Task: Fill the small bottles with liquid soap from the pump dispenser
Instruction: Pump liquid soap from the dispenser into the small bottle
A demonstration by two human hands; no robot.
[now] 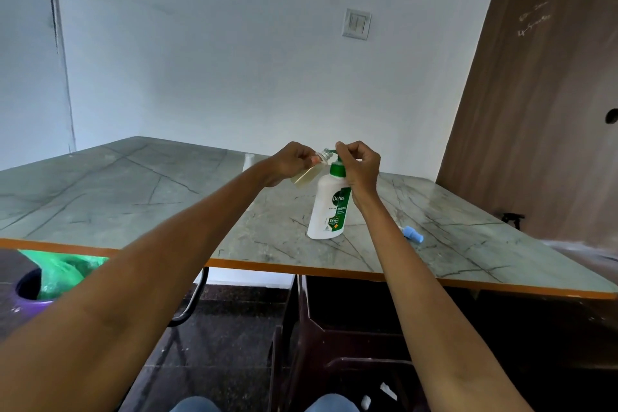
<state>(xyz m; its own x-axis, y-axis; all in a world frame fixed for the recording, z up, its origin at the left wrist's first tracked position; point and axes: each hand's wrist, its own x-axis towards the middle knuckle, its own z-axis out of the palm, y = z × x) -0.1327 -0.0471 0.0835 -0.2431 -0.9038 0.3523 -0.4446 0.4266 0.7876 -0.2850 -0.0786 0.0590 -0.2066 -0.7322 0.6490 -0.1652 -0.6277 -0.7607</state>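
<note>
A small clear bottle (pixel 306 175) holding pale yellowish liquid is tilted, its open neck raised to the green spout of the white Dettol pump dispenser (pixel 329 211), which stands upright on the marbled table (pixel 133 197). The left hand (pixel 292 162) grips the bottle, fingers curled round its upper body. The right hand (pixel 359 165) rests on the pump head, fingers curled over it. A blue spray cap (pixel 413 233) lies on the table near the dispenser's right.
</note>
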